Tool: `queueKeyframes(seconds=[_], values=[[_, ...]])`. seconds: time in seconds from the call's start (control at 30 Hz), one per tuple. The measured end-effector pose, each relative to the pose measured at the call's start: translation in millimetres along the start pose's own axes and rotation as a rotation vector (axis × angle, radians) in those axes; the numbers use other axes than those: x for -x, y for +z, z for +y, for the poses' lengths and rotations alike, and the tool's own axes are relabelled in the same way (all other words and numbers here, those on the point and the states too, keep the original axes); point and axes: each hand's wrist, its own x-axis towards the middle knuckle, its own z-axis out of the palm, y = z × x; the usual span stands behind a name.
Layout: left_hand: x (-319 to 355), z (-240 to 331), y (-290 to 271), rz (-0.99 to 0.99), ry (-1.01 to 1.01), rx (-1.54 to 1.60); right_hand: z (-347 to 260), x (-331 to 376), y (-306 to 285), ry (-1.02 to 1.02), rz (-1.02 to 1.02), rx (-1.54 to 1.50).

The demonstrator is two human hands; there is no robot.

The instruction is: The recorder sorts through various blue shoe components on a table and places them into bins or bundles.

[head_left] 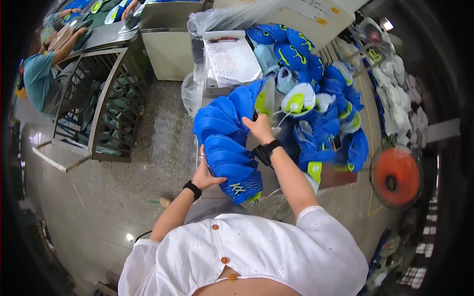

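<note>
A long curved row of nested blue shoe uppers lies before me at the near left side of the worktable. My left hand grips its near left side, with the thumb over the front upper and the fingers along the outer edge. At the row's right side, my right hand is closed on the edge of the uppers. A small black thing shows by its fingers; its kind is unclear. Beyond that hand stands an upper with a lime-green lining.
More blue uppers are heaped on the right of the table, with white-and-lime ones among them. Papers with a pen lie at the back. An orange round fan stands right. Left is a slatted cart; beyond it sits a co-worker.
</note>
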Motion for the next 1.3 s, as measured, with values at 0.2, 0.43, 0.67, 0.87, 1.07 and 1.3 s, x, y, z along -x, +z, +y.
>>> queueKeyframes(seconds=[0.2,0.43,0.67,0.87,1.07,1.3], values=[[32,9,-70,-0.157,0.209,0.157,-63,92,18,0.130,0.239,-0.340],[38,99,-211,-0.164,0.286,0.226,-204,78,54,0.029,0.119,-0.466],[67,69,-285,0.173,0.440,-0.057,-252,60,139,0.040,0.000,-0.506],[36,44,-324,0.293,0.344,-0.288,-240,-4,186,0.026,-0.093,-0.552],[-88,73,-383,0.357,0.399,-0.390,-240,-137,222,-0.071,-0.028,-0.704],[-221,120,-432,0.401,0.445,-0.403,-280,-288,199,-0.227,-0.039,-0.626]])
